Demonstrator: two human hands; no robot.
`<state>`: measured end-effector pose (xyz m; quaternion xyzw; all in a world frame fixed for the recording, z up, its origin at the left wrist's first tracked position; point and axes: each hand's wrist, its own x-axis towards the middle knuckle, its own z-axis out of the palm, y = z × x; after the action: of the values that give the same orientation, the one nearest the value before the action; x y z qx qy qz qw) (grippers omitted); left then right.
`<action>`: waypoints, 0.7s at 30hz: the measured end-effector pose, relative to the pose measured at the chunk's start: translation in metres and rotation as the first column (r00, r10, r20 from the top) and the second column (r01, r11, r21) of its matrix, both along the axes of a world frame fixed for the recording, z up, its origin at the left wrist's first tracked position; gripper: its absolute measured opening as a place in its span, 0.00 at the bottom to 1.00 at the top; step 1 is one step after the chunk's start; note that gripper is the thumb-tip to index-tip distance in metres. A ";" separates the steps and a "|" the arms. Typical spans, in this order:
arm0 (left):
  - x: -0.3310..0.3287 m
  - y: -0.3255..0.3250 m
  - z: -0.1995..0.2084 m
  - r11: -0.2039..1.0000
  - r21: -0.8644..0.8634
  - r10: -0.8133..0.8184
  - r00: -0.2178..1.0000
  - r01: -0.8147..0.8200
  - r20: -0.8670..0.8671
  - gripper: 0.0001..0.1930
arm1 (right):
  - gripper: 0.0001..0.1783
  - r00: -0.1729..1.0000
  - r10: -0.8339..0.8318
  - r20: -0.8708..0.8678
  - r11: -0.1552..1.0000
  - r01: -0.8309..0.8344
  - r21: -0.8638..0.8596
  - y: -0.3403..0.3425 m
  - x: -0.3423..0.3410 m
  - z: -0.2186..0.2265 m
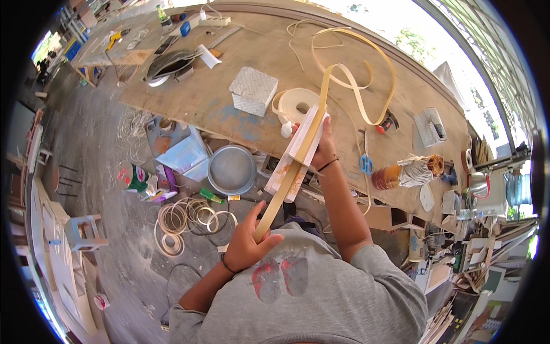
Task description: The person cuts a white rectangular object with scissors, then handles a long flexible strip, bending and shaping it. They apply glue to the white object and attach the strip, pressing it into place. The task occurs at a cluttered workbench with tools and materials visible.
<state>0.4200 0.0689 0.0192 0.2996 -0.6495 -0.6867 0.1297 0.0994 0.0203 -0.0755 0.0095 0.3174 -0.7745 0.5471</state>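
Note:
A long, flat cream-coloured edging strip (pixel 277 203) runs through a narrow white wooden applicator (pixel 301 148) with glue-like brown stains at its near end. My right hand (pixel 325 144) grips the applicator near its far end, over the table's front edge. Close to my body, my left hand (pixel 247 239) has the near part of the strip between thumb and fingers. Past the applicator, the strip loops up and curls over the tabletop. A roll of the same pale strip (pixel 292 104) lies just beyond my right hand, partly hidden by the applicator.
On the wooden table (pixel 206 103) are a wrapped block (pixel 253 90), blue-handled scissors (pixel 366 164), a stained brown jar (pixel 388 176) and a dark pouch-like object (pixel 172 64). Below stand a round basin (pixel 231 169) and coiled strips (pixel 172 221) on the floor. A stool (pixel 85 232) is at left.

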 end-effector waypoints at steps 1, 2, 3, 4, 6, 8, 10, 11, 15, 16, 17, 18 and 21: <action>0.001 0.000 -0.006 1.000 0.009 -0.002 1.000 0.002 0.006 0.45 | 0.49 1.000 -0.006 -0.023 1.000 0.006 0.013 0.002 0.002 0.000; 0.000 -0.001 -0.011 1.000 -0.017 -0.019 1.000 0.019 -0.005 0.44 | 0.51 0.999 -0.012 -0.047 1.000 0.014 0.026 0.004 0.003 0.001; -0.002 -0.001 -0.015 0.999 -0.041 -0.034 0.999 0.033 -0.015 0.43 | 0.52 1.000 -0.020 -0.013 0.999 0.020 0.032 0.005 0.005 0.003; -0.005 -0.002 -0.018 0.997 -0.065 -0.049 0.998 0.048 -0.024 0.42 | 0.52 1.000 -0.015 0.006 1.000 0.015 0.019 0.008 0.005 0.005; -0.008 -0.014 -0.028 0.987 0.126 -0.099 0.995 0.095 0.022 0.38 | 0.51 0.999 -0.005 0.036 1.000 0.005 -0.008 0.017 0.005 0.013; -0.016 -0.029 -0.045 0.950 0.311 -0.011 1.000 0.018 -0.024 0.39 | 0.50 0.998 -0.005 -0.056 0.999 0.003 -0.037 0.021 0.013 0.028; -0.039 -0.048 -0.056 0.931 0.366 0.009 0.999 0.009 -0.048 0.42 | 0.50 0.995 0.021 -0.096 0.997 -0.028 -0.073 0.027 0.020 0.038; -0.056 -0.054 -0.060 0.917 0.396 0.009 0.992 0.041 -0.124 0.43 | 0.50 0.995 0.046 -0.094 0.994 -0.056 -0.099 0.028 0.022 0.041; -0.105 -0.064 -0.036 0.885 0.404 -0.145 0.961 0.233 -0.236 0.39 | 0.46 0.984 -0.069 -0.163 0.997 0.064 -0.037 0.037 0.029 0.070; -0.114 -0.064 -0.032 0.898 0.352 -0.200 0.958 0.263 -0.205 0.39 | 0.44 0.976 -0.076 -0.202 0.997 0.071 -0.031 0.041 0.020 0.065; -0.121 -0.062 -0.030 0.901 0.355 -0.201 0.965 0.251 -0.172 0.38 | 0.43 0.967 -0.083 -0.240 0.997 0.079 -0.026 0.045 0.008 0.055; -0.127 -0.060 -0.029 0.903 0.360 -0.200 0.970 0.236 -0.136 0.37 | 0.41 0.957 -0.089 -0.276 0.996 0.087 -0.017 0.051 -0.002 0.049; -0.144 -0.055 -0.027 0.911 0.299 -0.283 0.958 0.286 -0.054 0.36 | 0.35 0.942 -0.163 -0.293 0.985 0.171 0.002 0.084 -0.017 0.032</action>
<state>0.2758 0.0139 -0.0074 0.2148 -0.5723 -0.7912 -0.0159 0.0819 0.1046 -0.0437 -0.0706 0.4032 -0.8067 0.4262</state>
